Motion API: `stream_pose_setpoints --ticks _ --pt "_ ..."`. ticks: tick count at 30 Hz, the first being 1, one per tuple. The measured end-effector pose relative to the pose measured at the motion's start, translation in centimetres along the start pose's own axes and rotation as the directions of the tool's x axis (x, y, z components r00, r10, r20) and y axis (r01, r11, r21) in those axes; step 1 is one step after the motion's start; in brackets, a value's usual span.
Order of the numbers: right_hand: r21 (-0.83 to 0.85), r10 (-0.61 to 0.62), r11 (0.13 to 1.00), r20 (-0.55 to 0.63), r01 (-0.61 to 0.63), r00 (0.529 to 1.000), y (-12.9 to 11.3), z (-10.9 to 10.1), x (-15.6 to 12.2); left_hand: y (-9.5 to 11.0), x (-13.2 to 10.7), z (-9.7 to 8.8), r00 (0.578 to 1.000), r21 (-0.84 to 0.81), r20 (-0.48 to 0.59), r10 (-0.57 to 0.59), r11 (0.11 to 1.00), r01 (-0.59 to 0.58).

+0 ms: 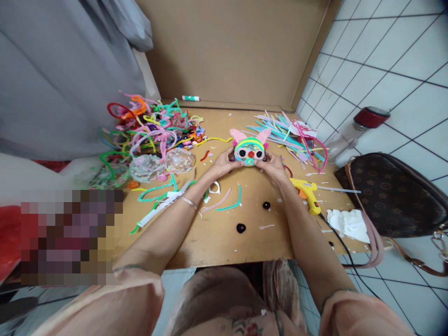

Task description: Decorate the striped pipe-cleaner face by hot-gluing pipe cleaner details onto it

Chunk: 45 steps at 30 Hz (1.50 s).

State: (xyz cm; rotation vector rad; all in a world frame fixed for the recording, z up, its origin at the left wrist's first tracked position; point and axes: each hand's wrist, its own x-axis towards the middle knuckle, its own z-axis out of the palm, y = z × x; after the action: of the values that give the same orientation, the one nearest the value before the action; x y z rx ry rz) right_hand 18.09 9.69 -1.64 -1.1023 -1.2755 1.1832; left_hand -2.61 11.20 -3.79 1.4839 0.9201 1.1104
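Between my two hands, over the middle of the wooden table, is a craft animal face (250,151) with pink ears, a yellow and teal band, black button-like eyes and a red nose. My left hand (226,163) grips its left side, with the thumb at the lower front. On the opposite side my right hand (273,167) holds it the same way. The fingers behind it are mostly hidden. Nearer to me lie two dark round pieces, one (241,228) in front of the other (266,205). A bent teal pipe cleaner (235,205) rests below my left hand.
A tangled heap of pipe cleaners (157,123) and clear plastic pieces (147,167) covers the left. Straight strips (280,133) lie back right. A yellow glue gun (308,192) with a black cord sits by my right forearm, near a tissue (348,224) and a brown bag (395,193).
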Motion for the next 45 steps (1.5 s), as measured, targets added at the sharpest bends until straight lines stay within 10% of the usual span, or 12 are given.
stream_pose_setpoints --ticks 45 --pt "0.006 0.001 1.0 0.038 -0.001 0.999 0.34 -0.1 -0.1 0.11 -0.17 -0.2 1.0 0.009 -0.005 -0.02 1.0 0.02"
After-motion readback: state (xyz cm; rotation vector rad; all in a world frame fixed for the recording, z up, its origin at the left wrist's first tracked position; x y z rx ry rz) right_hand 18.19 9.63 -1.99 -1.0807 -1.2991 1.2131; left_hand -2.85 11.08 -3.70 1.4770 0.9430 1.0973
